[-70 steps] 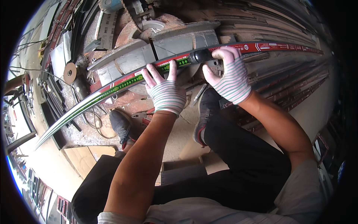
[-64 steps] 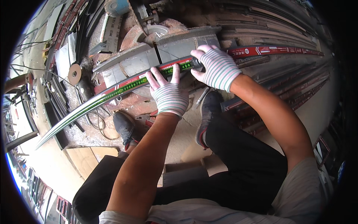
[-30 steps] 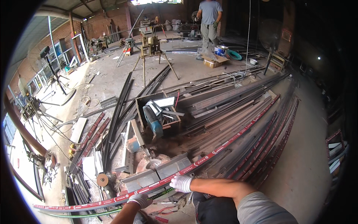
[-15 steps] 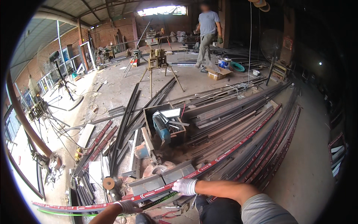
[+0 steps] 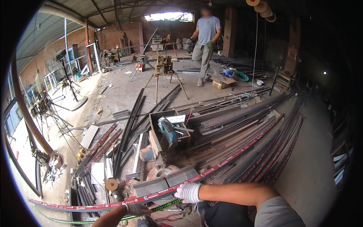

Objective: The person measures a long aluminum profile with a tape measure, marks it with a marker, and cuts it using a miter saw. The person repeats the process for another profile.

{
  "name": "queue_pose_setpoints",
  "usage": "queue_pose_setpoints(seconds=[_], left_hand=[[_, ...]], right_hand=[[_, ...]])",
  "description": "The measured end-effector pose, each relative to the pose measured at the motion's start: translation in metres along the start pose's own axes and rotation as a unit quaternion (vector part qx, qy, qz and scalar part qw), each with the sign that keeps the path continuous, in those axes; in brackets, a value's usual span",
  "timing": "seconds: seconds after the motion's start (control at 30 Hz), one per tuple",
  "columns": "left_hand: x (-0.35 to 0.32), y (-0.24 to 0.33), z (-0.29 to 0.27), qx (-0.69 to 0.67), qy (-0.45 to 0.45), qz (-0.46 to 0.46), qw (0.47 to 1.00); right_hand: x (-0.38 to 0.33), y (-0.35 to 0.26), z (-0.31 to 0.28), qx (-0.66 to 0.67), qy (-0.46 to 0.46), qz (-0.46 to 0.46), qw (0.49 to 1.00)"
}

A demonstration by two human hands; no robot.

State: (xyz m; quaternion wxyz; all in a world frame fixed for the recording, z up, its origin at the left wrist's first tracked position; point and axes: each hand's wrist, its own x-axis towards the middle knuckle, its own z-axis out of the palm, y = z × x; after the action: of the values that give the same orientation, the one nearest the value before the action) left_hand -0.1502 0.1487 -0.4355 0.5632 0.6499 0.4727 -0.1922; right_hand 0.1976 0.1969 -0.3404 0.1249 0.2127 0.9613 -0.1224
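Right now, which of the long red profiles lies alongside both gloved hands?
The long red profile crossing the miter saw's grey base, beside the left hand and right hand; the red bundle lies right of that base, the red pair left.

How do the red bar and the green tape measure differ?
The red bar has white markings on red; the green tape measure shows green and black. The red bar runs well past the right hand; the green tape measure shows only up to it. Both are long and narrow.
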Motion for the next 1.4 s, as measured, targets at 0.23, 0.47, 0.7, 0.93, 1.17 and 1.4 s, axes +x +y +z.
queue_pose_setpoints(seconds=[0.23,0.47,0.7,0.93,1.17,1.4], left_hand=[[-0.016,0.048,0.002,-0.058,-0.019,0.082,0.995],[-0.035,0.078,0.008,-0.196,0.016,0.086,0.977],[-0.024,0.073,0.010,-0.146,0.085,0.063,0.984],[-0.022,0.078,0.012,-0.142,0.131,0.063,0.979],[-0.021,0.072,0.011,-0.081,0.162,0.059,0.982],[-0.006,0.063,0.009,-0.113,0.143,0.058,0.982]], right_hand=[[-0.001,-0.050,-0.021,-0.016,0.013,0.011,1.000],[-0.012,-0.045,-0.020,0.048,0.091,0.041,0.994],[-0.011,-0.031,-0.022,0.152,0.063,0.081,0.983],[0.000,-0.018,-0.017,0.274,0.035,0.143,0.950],[0.011,-0.012,-0.014,0.259,-0.076,0.138,0.953],[0.017,-0.013,-0.010,0.200,-0.096,0.135,0.966]])
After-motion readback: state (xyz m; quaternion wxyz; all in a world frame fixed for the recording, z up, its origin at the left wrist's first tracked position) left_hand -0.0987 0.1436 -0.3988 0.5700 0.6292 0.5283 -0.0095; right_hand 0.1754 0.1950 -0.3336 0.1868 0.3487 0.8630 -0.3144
